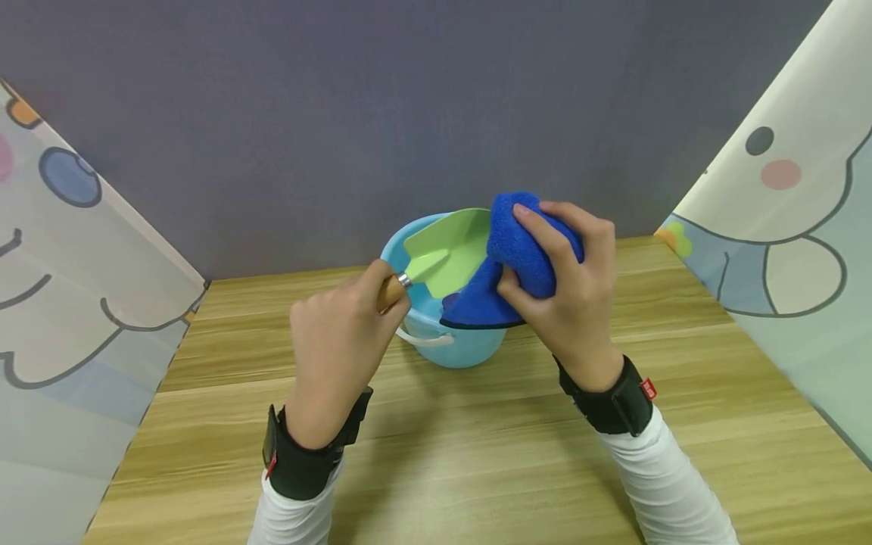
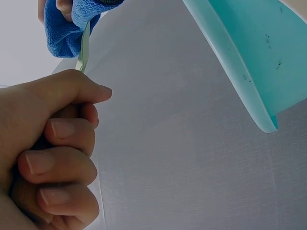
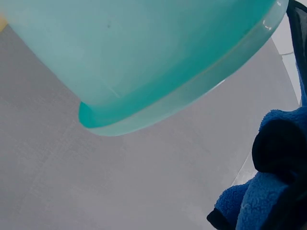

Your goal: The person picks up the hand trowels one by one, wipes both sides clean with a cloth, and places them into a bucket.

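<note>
My left hand (image 1: 344, 322) grips the wooden handle (image 1: 392, 291) of a trowel, its fingers curled round it in the left wrist view. The trowel's light green blade (image 1: 453, 250) points right, over the mouth of a light blue bucket (image 1: 459, 348). A bunched blue cloth (image 1: 521, 250) with a dark edge is held in my right hand (image 1: 575, 280), against the blade's far end. One flap of the cloth hangs down across the bucket's rim. In the right wrist view the cloth (image 3: 261, 196) shows at the lower right, with the hand out of sight.
The bucket stands on a wood-grain table (image 1: 436, 469), near its back edge, with a white carry handle (image 1: 429, 341) hanging at the front. Behind rises a grey panel (image 1: 409, 113). Cartoon-printed sheets (image 1: 783, 189) flank the table on both sides.
</note>
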Demonstrator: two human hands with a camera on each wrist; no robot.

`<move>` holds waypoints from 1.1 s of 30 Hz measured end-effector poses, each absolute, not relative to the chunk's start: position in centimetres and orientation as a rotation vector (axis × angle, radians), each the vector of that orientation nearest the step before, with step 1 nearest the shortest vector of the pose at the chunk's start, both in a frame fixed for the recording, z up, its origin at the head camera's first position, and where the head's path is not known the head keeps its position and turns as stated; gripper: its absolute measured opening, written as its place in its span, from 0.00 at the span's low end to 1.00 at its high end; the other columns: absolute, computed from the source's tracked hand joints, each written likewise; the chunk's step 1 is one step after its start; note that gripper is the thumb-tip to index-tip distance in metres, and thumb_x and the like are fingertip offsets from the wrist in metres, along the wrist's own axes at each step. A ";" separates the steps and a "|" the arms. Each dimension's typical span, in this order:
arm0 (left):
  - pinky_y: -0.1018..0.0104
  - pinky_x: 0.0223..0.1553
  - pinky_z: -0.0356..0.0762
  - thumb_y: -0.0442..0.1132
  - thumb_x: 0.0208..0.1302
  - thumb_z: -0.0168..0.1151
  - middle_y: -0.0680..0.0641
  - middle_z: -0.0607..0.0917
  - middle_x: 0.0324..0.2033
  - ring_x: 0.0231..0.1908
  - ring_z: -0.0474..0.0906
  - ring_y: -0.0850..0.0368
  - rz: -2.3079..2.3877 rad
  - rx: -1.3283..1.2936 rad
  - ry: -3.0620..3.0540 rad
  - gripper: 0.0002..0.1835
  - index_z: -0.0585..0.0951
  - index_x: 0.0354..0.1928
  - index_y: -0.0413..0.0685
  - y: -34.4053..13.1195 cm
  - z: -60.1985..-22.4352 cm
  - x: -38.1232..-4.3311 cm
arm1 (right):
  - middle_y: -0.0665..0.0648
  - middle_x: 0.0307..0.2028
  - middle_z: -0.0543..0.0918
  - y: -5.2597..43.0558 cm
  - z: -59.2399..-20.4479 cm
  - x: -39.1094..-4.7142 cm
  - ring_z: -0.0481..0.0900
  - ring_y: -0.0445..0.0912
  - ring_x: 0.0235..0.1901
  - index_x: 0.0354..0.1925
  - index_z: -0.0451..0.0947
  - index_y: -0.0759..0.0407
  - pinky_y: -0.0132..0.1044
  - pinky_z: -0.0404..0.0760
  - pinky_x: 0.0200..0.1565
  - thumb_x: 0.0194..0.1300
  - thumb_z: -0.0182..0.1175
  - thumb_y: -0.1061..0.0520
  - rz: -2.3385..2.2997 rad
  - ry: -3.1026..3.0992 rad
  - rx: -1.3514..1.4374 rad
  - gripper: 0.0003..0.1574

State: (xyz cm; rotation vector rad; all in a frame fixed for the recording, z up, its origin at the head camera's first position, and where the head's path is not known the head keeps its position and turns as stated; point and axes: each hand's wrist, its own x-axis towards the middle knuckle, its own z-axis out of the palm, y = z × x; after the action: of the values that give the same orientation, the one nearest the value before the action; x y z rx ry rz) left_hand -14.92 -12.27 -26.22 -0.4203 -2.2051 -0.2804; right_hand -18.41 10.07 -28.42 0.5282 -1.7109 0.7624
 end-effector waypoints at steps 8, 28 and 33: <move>0.69 0.17 0.38 0.30 0.49 0.53 0.55 0.53 0.11 0.13 0.45 0.60 -0.286 -0.424 -2.210 0.11 0.65 0.15 0.48 -12.3 -26.3 -15.0 | 0.70 0.49 0.78 10.2 -28.4 -18.4 0.72 0.62 0.51 0.49 0.81 0.55 0.62 0.75 0.49 0.44 0.67 0.59 0.768 -1.712 0.528 0.29; 0.69 0.14 0.42 0.35 0.53 0.61 0.53 0.57 0.11 0.13 0.49 0.59 -0.360 -0.321 -2.347 0.04 0.77 0.25 0.44 -12.8 -26.5 -15.3 | 0.71 0.50 0.77 10.5 -28.3 -18.8 0.73 0.61 0.53 0.51 0.80 0.57 0.62 0.75 0.52 0.47 0.67 0.57 0.781 -1.738 0.515 0.28; 0.68 0.14 0.45 0.40 0.57 0.62 0.53 0.59 0.12 0.13 0.53 0.58 -0.399 -0.251 -2.432 0.08 0.77 0.24 0.45 -13.0 -26.3 -15.3 | 0.71 0.51 0.77 10.6 -28.3 -18.8 0.72 0.60 0.55 0.51 0.79 0.57 0.63 0.75 0.53 0.48 0.66 0.57 0.783 -1.756 0.513 0.28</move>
State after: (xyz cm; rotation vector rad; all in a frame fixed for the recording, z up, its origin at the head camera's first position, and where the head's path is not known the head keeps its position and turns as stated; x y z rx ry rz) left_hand -15.32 -13.02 -26.32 -0.2510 -2.4324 -0.3991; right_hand -18.76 10.63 -28.34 0.5126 -1.7556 0.7831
